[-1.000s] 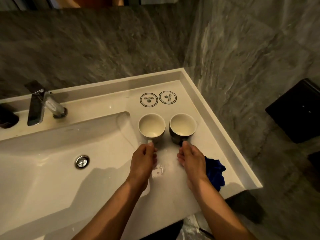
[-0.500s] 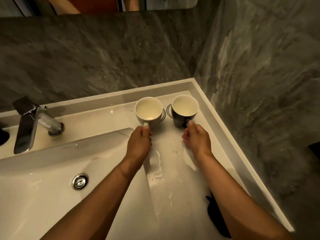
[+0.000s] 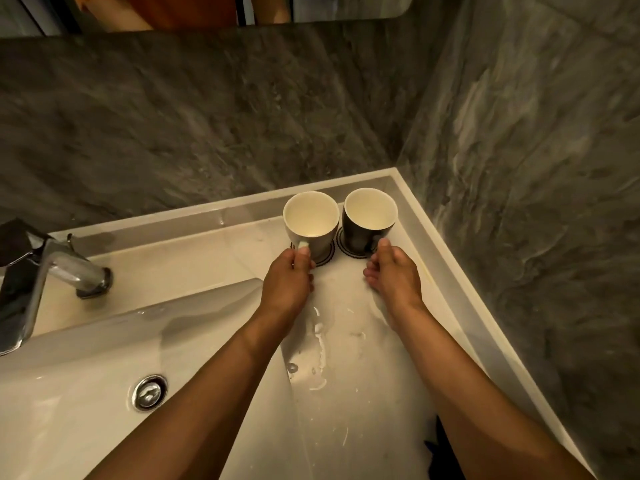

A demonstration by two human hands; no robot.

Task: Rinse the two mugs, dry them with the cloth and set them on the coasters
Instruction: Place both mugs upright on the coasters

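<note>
So we're at the white basin (image 3: 86,393) with its counter (image 3: 346,341) running off to the right, chrome tap (image 3: 38,271) at the far left, drain (image 3: 149,392) near the middle of the bowl. Both mugs are parked in the far right corner of the counter, upright and just about touching each other. The white mug (image 3: 310,221) sits on the left coaster (image 3: 327,258), the black mug (image 3: 369,220) on the right coaster (image 3: 344,249); you only see slivers of the ringed edges poking out from under them.

The left hand (image 3: 287,285) is pinching the white mug's handle, thumb on top. The right hand (image 3: 393,271) has its fingers curled at the black mug's handle, which is mostly hidden, so it looks like a grip but I can't swear to it. A dark scrap of the cloth (image 3: 438,452) peeks out near the right forearm.

Looks to me like the last step, setting down. Water streaks are on the counter. Next is just letting go cleanly without nudging either mug off its coaster.
</note>
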